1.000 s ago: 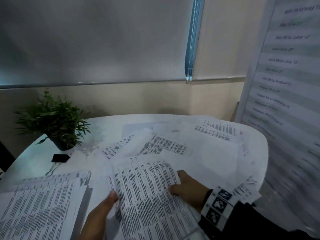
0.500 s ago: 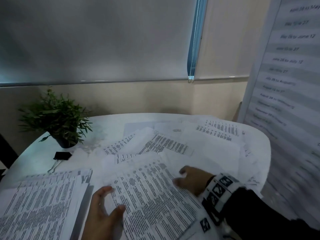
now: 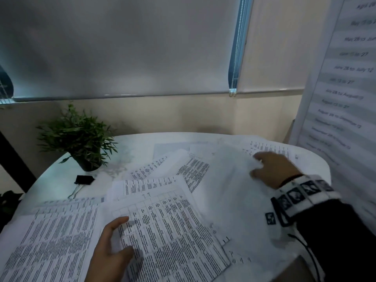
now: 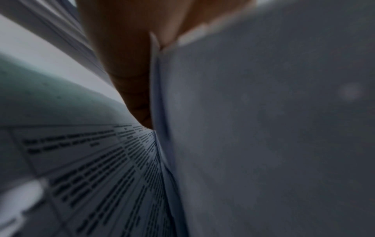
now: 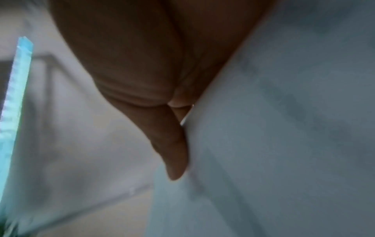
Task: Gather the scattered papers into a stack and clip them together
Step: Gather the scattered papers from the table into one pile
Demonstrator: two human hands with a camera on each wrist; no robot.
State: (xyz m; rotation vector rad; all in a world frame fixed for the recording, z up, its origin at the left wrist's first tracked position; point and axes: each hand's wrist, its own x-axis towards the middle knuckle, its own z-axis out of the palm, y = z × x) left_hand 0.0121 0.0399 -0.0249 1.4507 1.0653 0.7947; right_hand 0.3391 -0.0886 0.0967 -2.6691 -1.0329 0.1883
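Observation:
Printed papers lie scattered over the round white table [image 3: 138, 143]. My left hand [image 3: 125, 236] grips the left edge of a printed table sheet [image 3: 173, 231] near the front; in the left wrist view its thumb [image 4: 129, 80] presses against the paper [image 4: 263, 128]. My right hand [image 3: 256, 165] reaches to the far right and pinches the edge of a blank white sheet [image 3: 230, 190]. The right wrist view shows its thumb [image 5: 172, 152] lying on that sheet [image 5: 284, 128]. A black binder clip [image 3: 84, 180] lies on the table to the left, away from both hands.
A small potted plant [image 3: 81, 139] stands at the table's back left, just behind the clip. A pile of printed sheets [image 3: 50, 241] lies at the front left. A poster with dates [image 3: 345, 88] hangs close on the right. The wall and a blind are behind the table.
My right hand has moved from the middle of the papers up to the far right and taken a blank sheet. My left hand stays at the printed sheet's left edge.

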